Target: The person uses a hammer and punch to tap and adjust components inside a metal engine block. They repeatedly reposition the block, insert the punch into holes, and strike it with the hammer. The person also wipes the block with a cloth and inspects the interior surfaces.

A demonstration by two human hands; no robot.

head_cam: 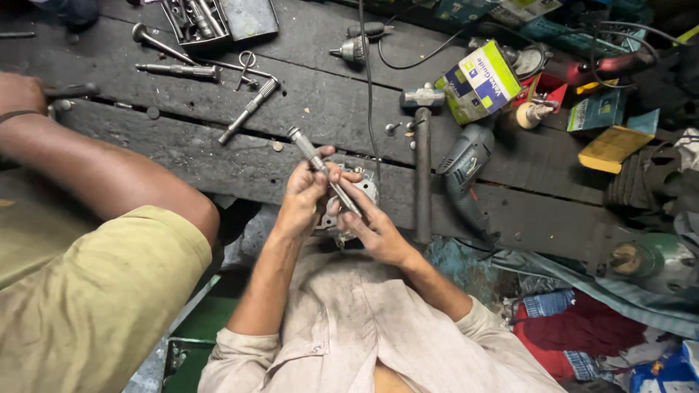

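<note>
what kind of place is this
Most likely a small repair workshop. Both hands, left hand and right hand, hold a metal rod tool over a metal part. A hammer, an electric drill and an open socket case lie on the worn wooden bench.

A repair workshop: a dark, oil-stained plank workbench (218,156) strewn with tools. Around the hammer (422,138) at its middle lie a power drill (466,171) just right, an open socket tray (196,18) far up-left, and loose ratchet handles (247,109) left
</note>
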